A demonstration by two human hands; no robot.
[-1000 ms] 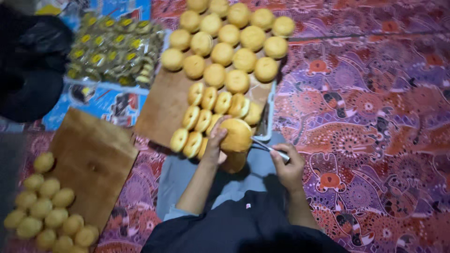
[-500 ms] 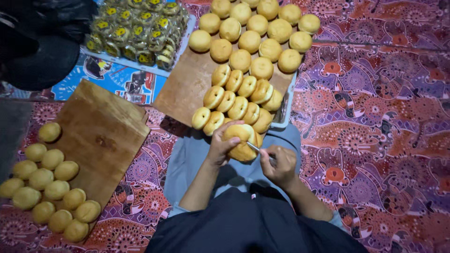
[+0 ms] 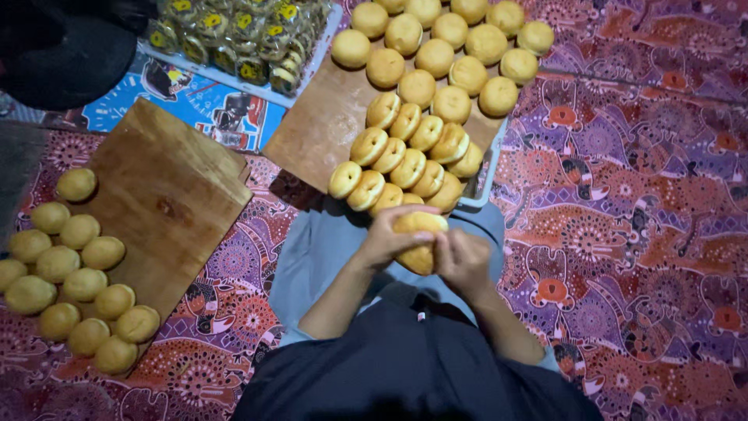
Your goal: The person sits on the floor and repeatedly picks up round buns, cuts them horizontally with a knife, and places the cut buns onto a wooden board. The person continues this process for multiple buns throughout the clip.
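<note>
Purple patterned cloth (image 3: 647, 234) with animal figures covers the whole floor around the person, who sits with grey trousers under the hands. Beyond the hands lies a wooden board (image 3: 312, 132) that carries many round golden buns (image 3: 436, 58): about thirteen lie flat at its far end, and about twelve more stand on edge in close rows at its near end, just in front of the fingers. A second wooden board (image 3: 167, 206) lies well to the left of the hands; along its left edge I count about fourteen paler buns (image 3: 82, 269). Far to the upper left there is a pile of small wrapped buns (image 3: 241, 31) in clear packets on a blue printed sheet; their number I cannot tell.

One bun (image 3: 419, 238) is held between both hands, over the lap. Left hand (image 3: 389, 238) wraps around its left side, and right hand (image 3: 461, 261) presses on its right side, so both are clamped on it together.
</note>
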